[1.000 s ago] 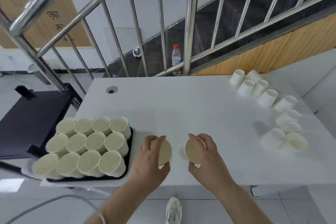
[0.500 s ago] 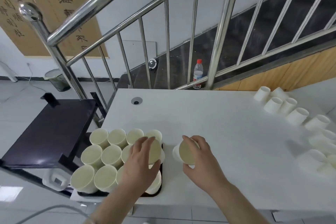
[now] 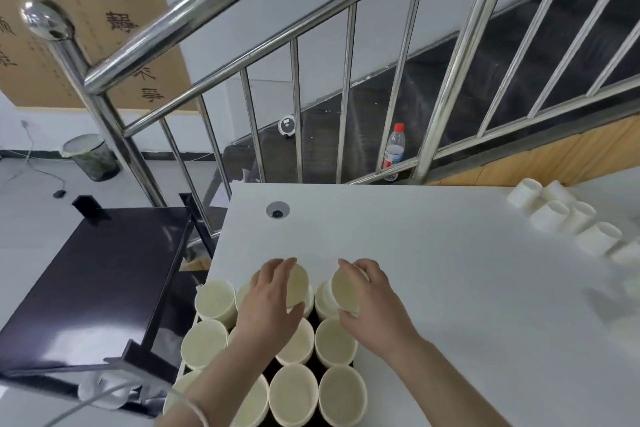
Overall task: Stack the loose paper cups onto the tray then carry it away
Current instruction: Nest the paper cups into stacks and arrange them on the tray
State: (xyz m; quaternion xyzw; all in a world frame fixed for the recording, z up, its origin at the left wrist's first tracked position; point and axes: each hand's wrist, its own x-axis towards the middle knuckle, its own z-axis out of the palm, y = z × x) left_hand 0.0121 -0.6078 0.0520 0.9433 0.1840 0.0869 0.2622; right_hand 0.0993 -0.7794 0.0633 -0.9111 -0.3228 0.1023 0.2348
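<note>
— Over the tray at the table's near left edge, we grip one paper cup in our left hand, another cup in our right hand.

— Agreed; our fingers curl round each. Loose cups line the far right edge, bare tabletop between.

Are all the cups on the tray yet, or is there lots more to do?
Not yet. The black tray already holds a full layer of cream paper cups. The left hand and right hand each hold one more cup over the back row. A cluster of loose white cups waits far right on the white table, and the tray isn't carried away.
</note>
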